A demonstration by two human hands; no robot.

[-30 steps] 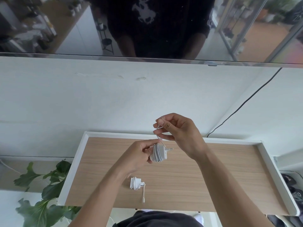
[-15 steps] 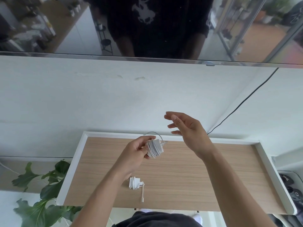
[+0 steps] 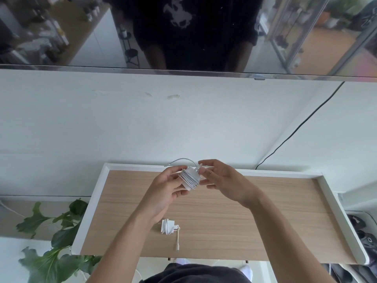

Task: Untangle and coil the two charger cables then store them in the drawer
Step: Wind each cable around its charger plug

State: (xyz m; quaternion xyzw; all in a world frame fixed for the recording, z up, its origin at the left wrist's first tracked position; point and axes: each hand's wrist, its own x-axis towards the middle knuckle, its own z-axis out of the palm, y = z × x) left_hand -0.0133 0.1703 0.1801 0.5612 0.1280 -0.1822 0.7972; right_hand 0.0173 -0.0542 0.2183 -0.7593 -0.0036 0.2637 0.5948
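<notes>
My left hand (image 3: 163, 190) grips a white charger (image 3: 189, 178) with its cable wound tightly round it, held above the back of a wooden surface with a raised white rim (image 3: 95, 201). My right hand (image 3: 224, 180) meets it from the right and pinches the cable where it leaves the coil. A short loose cable end (image 3: 179, 160) arcs up and left behind the fingers. A second white charger (image 3: 167, 226), also wound, lies on the wood near the front edge, its connector end (image 3: 177, 243) trailing towards me.
A glossy dark screen (image 3: 183, 37) hangs on the white wall above, reflecting a person. A black cord (image 3: 295, 129) runs down the wall at the right. A leafy plant (image 3: 51, 231) stands at lower left. Dark shoes (image 3: 363, 231) lie at the right edge.
My right hand let the cable go and swung away open, then came back to the coil. My left hand has lifted the wound charger a little farther back.
</notes>
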